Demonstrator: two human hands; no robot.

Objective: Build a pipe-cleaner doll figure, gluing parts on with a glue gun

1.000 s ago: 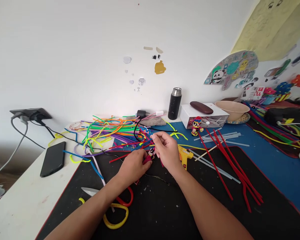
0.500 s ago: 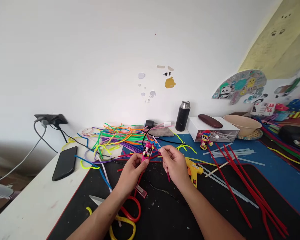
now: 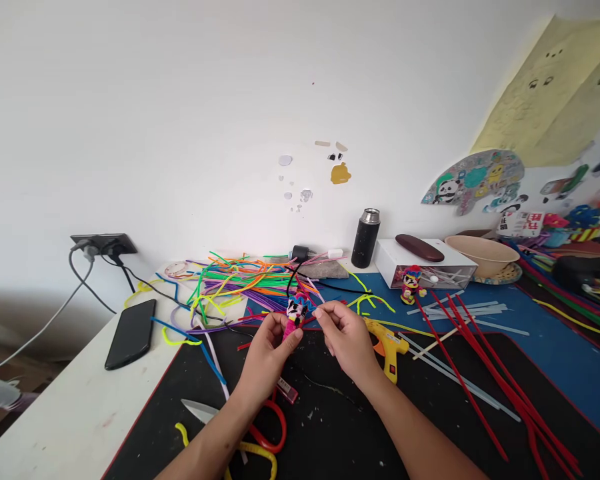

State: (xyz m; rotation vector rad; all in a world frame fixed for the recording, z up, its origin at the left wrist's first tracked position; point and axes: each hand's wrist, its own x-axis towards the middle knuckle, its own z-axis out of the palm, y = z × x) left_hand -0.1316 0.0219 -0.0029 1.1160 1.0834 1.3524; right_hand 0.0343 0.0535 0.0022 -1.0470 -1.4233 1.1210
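Note:
My left hand [image 3: 267,350] is closed around the pink body of a small pipe cleaner doll [image 3: 296,312] with a black-and-white face. A wavy blue pipe cleaner [image 3: 309,306] lies along the doll's head. Its right end meets the fingertips of my right hand [image 3: 349,340], which are pinched together. A similar finished-looking doll [image 3: 411,285] with a red and blue top stands at the back right. Beside my right wrist lies a yellow glue gun [image 3: 391,350]. Scissors [image 3: 269,427] with red and yellow handles are partly hidden under my left forearm.
Many coloured pipe cleaners [image 3: 240,283] are heaped by the wall. Red pipe cleaners [image 3: 505,380] and clear glue sticks [image 3: 467,383] lie at right. A phone [image 3: 131,333] is at left; a black flask [image 3: 366,239] stands beside a white box [image 3: 387,260].
The doll has turned in my left hand, so its face shows more fully. The blue pipe cleaner now sits across the top of its head. The camera view has shifted slightly.

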